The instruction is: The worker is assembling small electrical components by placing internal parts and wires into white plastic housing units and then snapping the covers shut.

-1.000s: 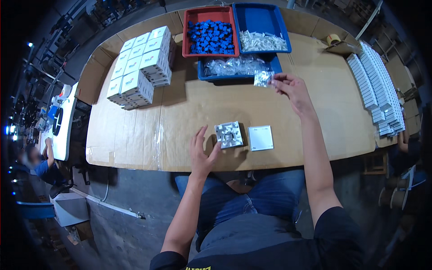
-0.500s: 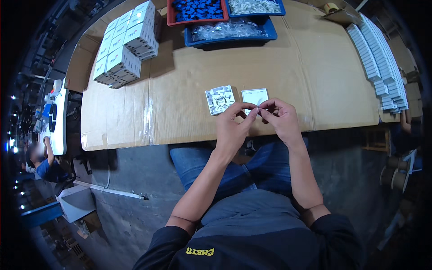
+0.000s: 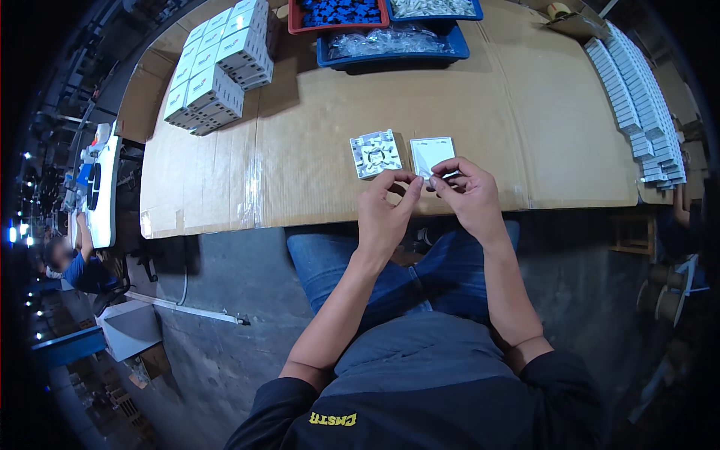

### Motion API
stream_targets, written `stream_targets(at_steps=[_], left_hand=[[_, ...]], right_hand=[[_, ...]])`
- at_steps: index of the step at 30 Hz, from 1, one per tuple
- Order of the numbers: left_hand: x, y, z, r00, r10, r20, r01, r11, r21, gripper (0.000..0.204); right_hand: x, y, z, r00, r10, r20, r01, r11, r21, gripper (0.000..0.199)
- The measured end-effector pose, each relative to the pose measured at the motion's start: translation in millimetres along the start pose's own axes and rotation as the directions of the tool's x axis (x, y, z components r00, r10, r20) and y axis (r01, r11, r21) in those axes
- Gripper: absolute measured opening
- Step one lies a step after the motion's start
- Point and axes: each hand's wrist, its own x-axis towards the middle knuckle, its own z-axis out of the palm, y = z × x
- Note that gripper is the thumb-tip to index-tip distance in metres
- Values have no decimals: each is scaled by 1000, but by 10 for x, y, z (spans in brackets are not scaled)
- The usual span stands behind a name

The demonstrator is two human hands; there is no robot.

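My left hand (image 3: 385, 208) and my right hand (image 3: 465, 196) meet at the near edge of the cardboard-covered table (image 3: 315, 142). Both pinch a small clear plastic bag (image 3: 427, 175) between thumbs and fingertips; what is in it is too small to tell. Just beyond my hands lie a white square base part with ribs facing up (image 3: 376, 153) and a flat white square cover plate (image 3: 431, 153), side by side.
Stacks of small white boxes (image 3: 217, 71) stand at the far left. A red bin of blue parts (image 3: 337, 13) and blue bins with clear bags (image 3: 394, 43) sit at the back. Rows of white plates (image 3: 637, 97) line the right edge. Another person (image 3: 71, 262) sits far left.
A second ago my right hand was reaching at the blue bin for a small bag and my left rested by the base part. Both hands have come together at the near edge, holding the bag.
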Motion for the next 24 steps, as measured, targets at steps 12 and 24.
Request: stream_targets(at_steps=[12,24], left_hand=[[-78,-88,96,946,323,4,-301,877,374,14],[-139,-91,82,997,74,-37,-69,992,103,13]], right_hand=[[-54,-33,145,943,-331,38,322,874,-363,22],[-80,-111,186,951,-311,4,299,911,-285,14]])
